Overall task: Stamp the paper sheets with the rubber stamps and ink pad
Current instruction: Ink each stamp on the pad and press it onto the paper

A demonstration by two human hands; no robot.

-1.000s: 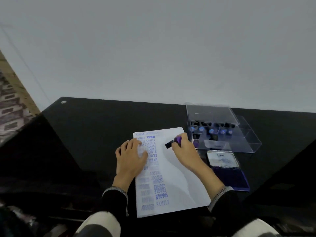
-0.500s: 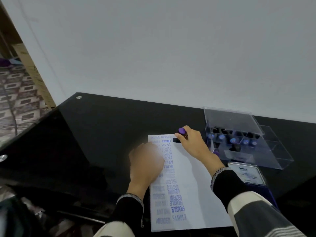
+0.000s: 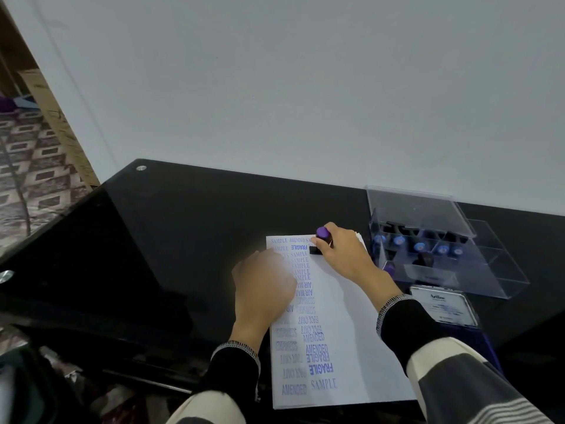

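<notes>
A white paper sheet (image 3: 342, 316), printed down its left part with blue stamped words, lies on the glossy black glass table (image 3: 183, 228). At the sheet's far edge the right hand (image 3: 345, 255) curls its fingers around a purple-knobbed rubber stamp with a black base (image 3: 319, 243), the base pressed on the paper. The left hand (image 3: 263, 286) lies on the sheet's left edge; it is blurred, so its fingers seem spread flat. Right of the sheet stands a clear plastic stamp box (image 3: 443, 243) holding blue-topped stamps, and nearer the person, beside the sheet's right edge, a blue ink pad with its lid raised (image 3: 449, 310).
</notes>
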